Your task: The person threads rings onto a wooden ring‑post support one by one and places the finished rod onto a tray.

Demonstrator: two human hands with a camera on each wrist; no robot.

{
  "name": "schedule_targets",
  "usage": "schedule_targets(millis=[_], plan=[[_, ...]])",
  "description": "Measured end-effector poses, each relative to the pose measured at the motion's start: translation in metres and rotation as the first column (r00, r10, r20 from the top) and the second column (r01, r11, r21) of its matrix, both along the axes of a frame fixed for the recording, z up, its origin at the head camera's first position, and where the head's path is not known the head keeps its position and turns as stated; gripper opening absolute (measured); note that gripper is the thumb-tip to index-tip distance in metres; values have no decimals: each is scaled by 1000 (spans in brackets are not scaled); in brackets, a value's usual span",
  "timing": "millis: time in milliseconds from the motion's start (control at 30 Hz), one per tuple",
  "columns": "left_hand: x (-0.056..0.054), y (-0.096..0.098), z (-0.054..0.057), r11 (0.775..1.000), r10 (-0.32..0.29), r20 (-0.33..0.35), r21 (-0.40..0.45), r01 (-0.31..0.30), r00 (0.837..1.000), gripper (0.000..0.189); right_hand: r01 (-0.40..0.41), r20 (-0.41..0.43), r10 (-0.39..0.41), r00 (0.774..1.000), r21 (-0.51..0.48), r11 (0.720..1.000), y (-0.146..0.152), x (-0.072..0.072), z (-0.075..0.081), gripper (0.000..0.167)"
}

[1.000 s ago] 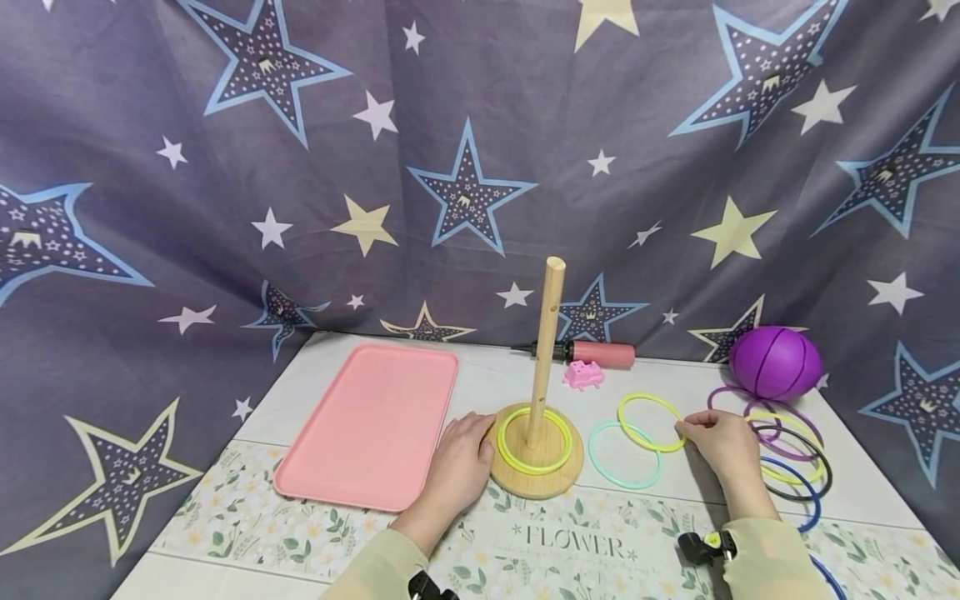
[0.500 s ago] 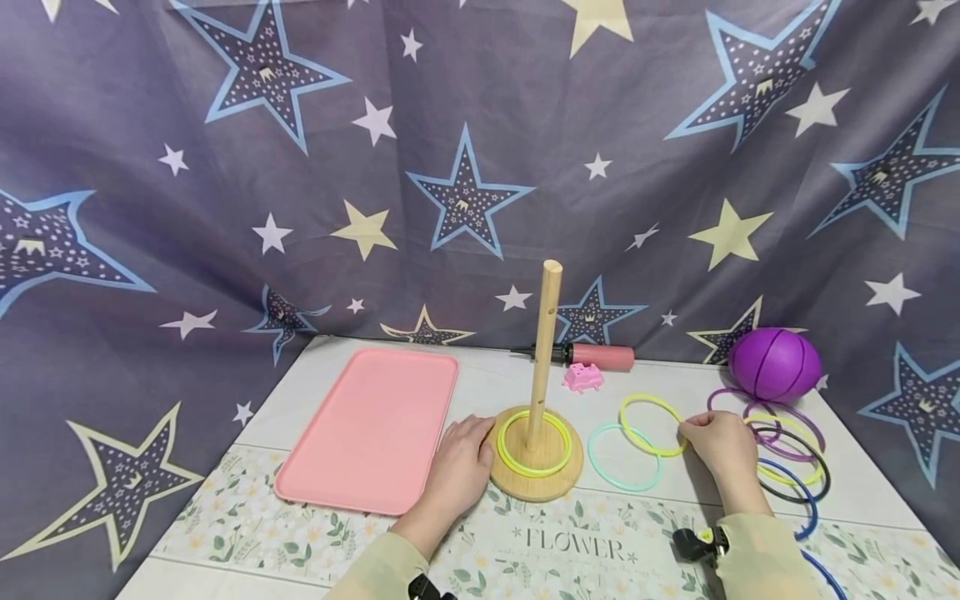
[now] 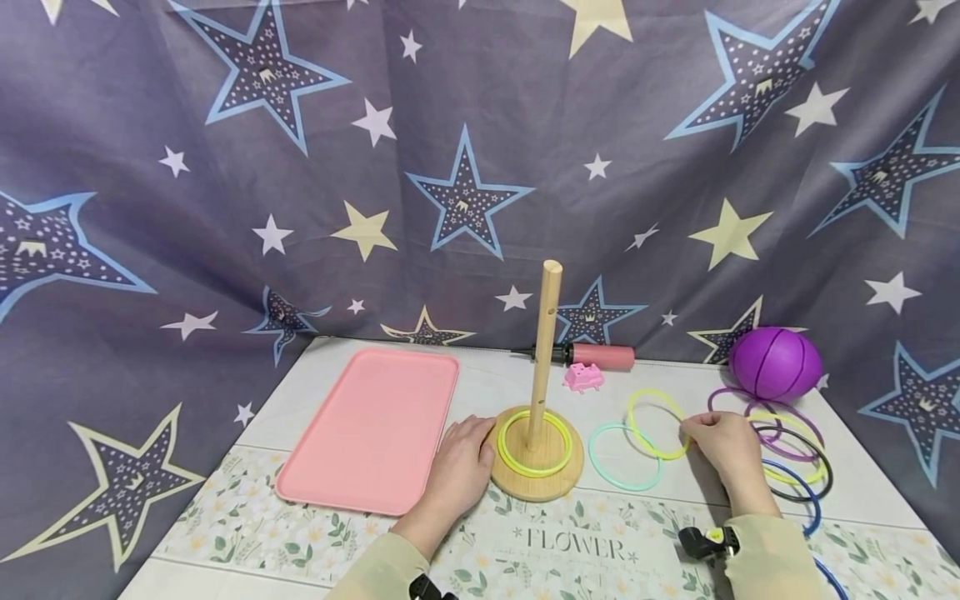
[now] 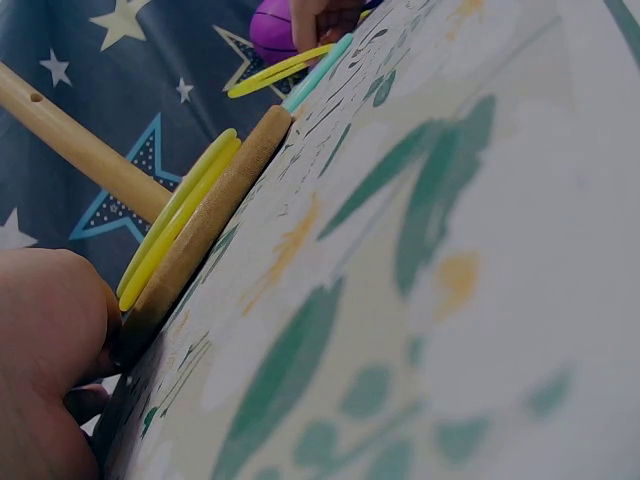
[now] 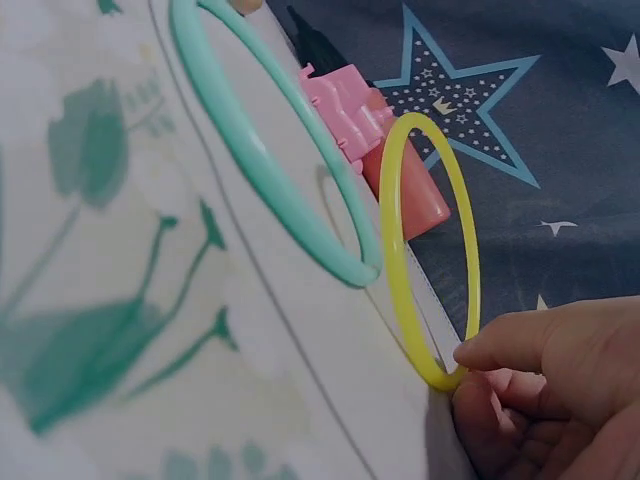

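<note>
My right hand [image 3: 726, 450] pinches a yellow ring [image 5: 392, 220] at its right edge between thumb and fingers; the ring is tilted, its far side raised off the table. Partly beneath it in the head view lies a mint-green ring [image 3: 600, 479], flat on the table. My left hand [image 3: 459, 467] rests at the left edge of a round wooden base [image 3: 517, 486], fingers touching its rim. From that base rises an upright wooden post [image 3: 546, 342]. Two yellow rings [image 4: 185, 210] lie stacked around the foot of the post.
A pink tray [image 3: 367, 425] lies left of the post. Behind stand a red-handled pump [image 3: 602, 356] and a small pink plastic piece [image 3: 582, 376]. A purple ball [image 3: 776, 363] sits at the back right, beside overlapping purple, yellow, black [image 3: 828, 475] and blue rings [image 3: 816, 517].
The yellow ring in my right hand has tipped up further, its far edge rising and shifting slightly right. My left hand and the post stay in place.
</note>
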State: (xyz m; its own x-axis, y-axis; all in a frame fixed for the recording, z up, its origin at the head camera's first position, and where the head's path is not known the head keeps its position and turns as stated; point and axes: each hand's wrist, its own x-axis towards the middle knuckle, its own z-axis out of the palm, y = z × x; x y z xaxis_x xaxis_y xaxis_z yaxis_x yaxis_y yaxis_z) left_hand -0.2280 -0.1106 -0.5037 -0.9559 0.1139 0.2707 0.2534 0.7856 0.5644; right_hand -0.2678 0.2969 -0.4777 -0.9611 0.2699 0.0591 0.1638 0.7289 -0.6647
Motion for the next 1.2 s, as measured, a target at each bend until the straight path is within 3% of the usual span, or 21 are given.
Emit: schedule_targets(millis=[300, 567, 833, 1200], plan=[[0, 1, -1, 1000, -2, -7, 0, 2, 1000, 40, 5, 17, -4, 1000, -48, 999, 1, 1, 3, 26], [-1, 1, -1, 1000, -2, -7, 0, 2, 1000, 41, 30, -26, -32, 999, -105, 994, -3, 1, 12, 31], [0, 0, 0, 1000, -5, -10, 11, 5, 1000, 39, 26, -51, -37, 998, -204, 979, -13, 4, 32, 37], [1, 0, 1, 1000, -9, -8, 12, 9, 1000, 40, -13, -147, -34, 989, -304, 952, -31, 10, 60, 34]])
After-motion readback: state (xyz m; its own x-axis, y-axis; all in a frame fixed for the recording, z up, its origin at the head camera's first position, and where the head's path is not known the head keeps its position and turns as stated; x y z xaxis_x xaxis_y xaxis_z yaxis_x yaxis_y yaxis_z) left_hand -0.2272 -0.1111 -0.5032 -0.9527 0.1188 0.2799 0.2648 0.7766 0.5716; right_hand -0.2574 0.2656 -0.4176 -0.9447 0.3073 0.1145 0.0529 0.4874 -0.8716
